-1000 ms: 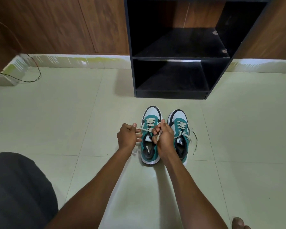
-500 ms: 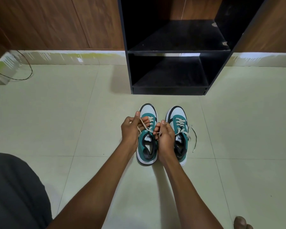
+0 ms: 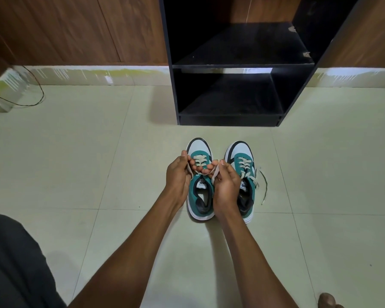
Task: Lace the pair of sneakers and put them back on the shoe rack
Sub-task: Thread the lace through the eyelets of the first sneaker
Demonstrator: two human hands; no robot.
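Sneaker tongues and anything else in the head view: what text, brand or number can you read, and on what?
Left sneaker, white tongue label: dark lettering seen upside down, too blurred to read for certain.
Right sneaker, tongue label: same kind of mark, also upside down and too small to read.
Shoe rack, floor tiles, wall panels: no text visible.

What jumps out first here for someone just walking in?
Two teal-and-white sneakers on the pale tiled floor, side by side, toes toward a black shoe rack with bare shelves. The left hand and right hand each pinch the lace over the left sneaker; the right sneaker already looks laced.
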